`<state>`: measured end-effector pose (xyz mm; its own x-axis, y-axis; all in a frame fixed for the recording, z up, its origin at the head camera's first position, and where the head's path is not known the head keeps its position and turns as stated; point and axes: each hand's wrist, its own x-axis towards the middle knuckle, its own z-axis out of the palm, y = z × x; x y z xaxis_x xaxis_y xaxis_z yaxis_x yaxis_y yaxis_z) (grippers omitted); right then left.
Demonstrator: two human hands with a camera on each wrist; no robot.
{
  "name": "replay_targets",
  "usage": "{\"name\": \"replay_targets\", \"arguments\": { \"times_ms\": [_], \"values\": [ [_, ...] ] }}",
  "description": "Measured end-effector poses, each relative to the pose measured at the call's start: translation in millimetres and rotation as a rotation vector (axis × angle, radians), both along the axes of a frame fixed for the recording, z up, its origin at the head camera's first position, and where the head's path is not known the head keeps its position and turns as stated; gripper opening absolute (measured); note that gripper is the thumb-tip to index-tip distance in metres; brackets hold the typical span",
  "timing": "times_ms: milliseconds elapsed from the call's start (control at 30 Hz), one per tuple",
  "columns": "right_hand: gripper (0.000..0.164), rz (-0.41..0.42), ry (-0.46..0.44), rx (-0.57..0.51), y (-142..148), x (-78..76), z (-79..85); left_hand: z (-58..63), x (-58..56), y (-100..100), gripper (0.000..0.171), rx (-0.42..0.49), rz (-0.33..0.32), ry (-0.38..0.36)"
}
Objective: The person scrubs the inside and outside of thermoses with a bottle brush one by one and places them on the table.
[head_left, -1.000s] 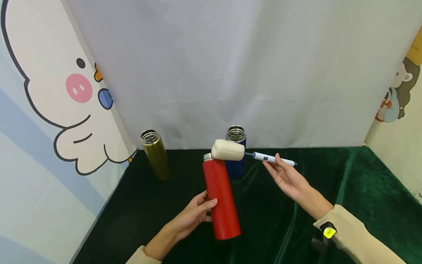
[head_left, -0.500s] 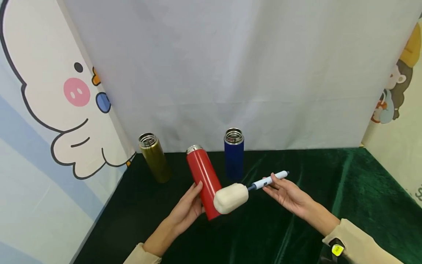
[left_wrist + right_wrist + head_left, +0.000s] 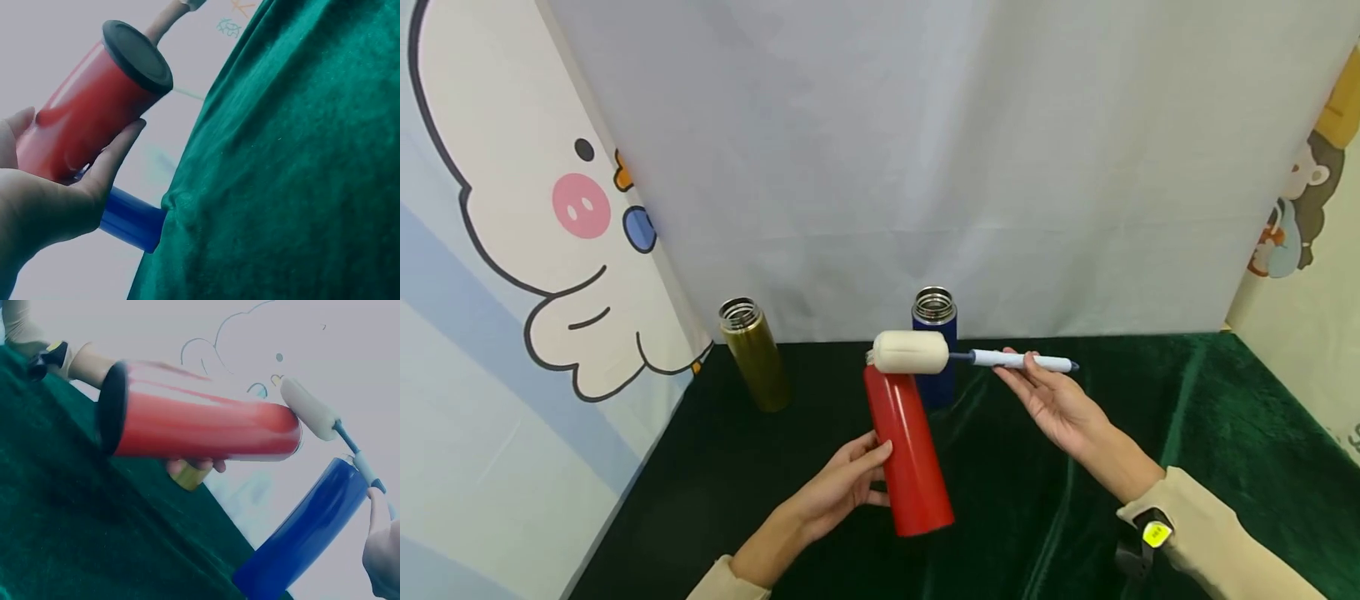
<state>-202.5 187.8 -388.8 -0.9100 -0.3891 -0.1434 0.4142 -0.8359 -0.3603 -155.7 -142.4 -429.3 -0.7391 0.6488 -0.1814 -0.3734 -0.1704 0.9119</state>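
My left hand grips a red thermos flask around its lower half, holding it up at a tilt, mouth toward the back. In the left wrist view the flask's dark base faces the camera. My right hand pinches the pale blue handle of a bottle brush between thumb and fingers. The brush lies nearly level, and its cream sponge head overlaps the flask's steel mouth, hiding most of it in the head view. In the right wrist view, the sponge is outside the flask, right at its mouth end.
An uncapped blue flask stands behind the brush. To the left stands an uncapped gold flask. Dark green velvet covers the table, with a pale curtain at its back edge.
Half a second ago the red flask was farther left and the sponge low across its body. Since then the flask has shifted right and the brush has risen and levelled to the mouth.
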Motion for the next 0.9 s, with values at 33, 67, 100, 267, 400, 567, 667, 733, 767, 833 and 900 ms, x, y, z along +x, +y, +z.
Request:
{"name": "replay_targets", "arguments": {
  "times_ms": [33,67,100,267,400,567,667,733,767,833,900],
  "values": [
    [0.011,-0.012,0.000,-0.014,-0.5,-0.6,1.6,0.5,0.7,0.3,0.059,-0.002,-0.002,0.008],
    [0.012,-0.020,-0.001,-0.022,-0.9,-1.0,2.4,0.7,1.3,0.6,0.060,-0.003,0.000,0.013],
    [0.013,-0.023,-0.010,-0.027,-1.1,-1.1,2.3,0.8,1.8,0.8,0.060,-0.001,0.003,0.014],
    [0.014,0.020,-0.053,0.019,1.2,0.7,-9.6,-0.4,2.6,0.4,0.061,0.022,0.051,0.005],
    [0.020,0.142,-0.005,0.111,5.7,4.4,-27.0,-1.5,0.7,-3.2,0.060,0.079,0.113,-0.033],
    [0.026,0.283,0.086,0.144,12.6,9.4,-45.4,-3.6,-4.2,-5.2,0.058,0.164,0.182,-0.097],
    [0.026,0.301,0.122,0.157,13.5,8.8,-49.1,-4.1,-5.2,-5.9,0.058,0.186,0.187,-0.115],
    [0.025,0.289,0.119,0.164,12.4,6.3,-48.7,-4.5,-5.1,-5.9,0.060,0.191,0.165,-0.110],
    [0.023,0.278,0.111,0.163,11.3,4.8,-47.5,-4.6,-4.9,-5.7,0.060,0.189,0.149,-0.104],
    [0.020,0.256,0.088,0.152,8.6,1.1,-44.5,-5.3,-4.3,-5.0,0.061,0.183,0.113,-0.093],
    [0.017,0.225,0.055,0.129,5.6,-2.8,-40.7,-6.4,-3.0,-4.0,0.060,0.177,0.080,-0.087]
  ]
}}
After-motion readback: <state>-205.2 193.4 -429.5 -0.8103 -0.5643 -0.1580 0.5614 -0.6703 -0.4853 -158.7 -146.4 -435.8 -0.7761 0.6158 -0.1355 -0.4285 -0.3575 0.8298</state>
